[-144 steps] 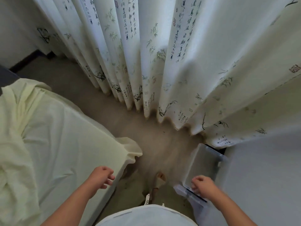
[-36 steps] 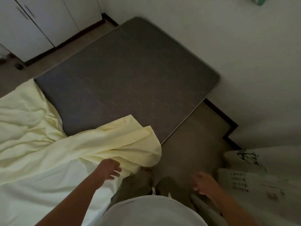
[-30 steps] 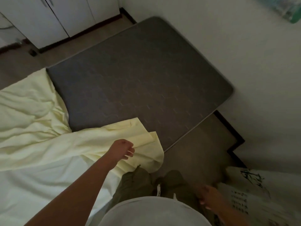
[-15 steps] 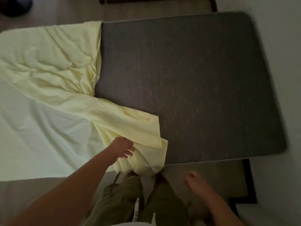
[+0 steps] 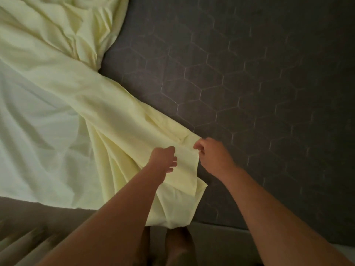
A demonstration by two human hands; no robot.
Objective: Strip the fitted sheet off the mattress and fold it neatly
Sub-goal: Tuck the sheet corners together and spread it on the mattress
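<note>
1. Dark grey quilting stitched in hexagons: the mattress (image 5: 249,73) fills the right of my feed and lies bare, so I judge that side already stripped.
2. Pale yellow, the fitted sheet (image 5: 57,93) covers the left half. It is crumpled at the top and drawn into a long ridge that slants down to the near edge, where a loose corner hangs over the side. I read that ridge as cloth gathered toward the hands.
3. The left hand (image 5: 163,156) sits on the ridge's lower end, its fingers (image 5: 172,166) curled into the cloth and gripping a fold, likely as an anchor.
4. The right hand (image 5: 213,156) is just beside it. Its fingers (image 5: 197,145) pinch the sheet's free edge where it meets bare mattress, probably so I can lift the hem clear.
5. The covered left side is not yet freed, and no folding has begun.
</note>
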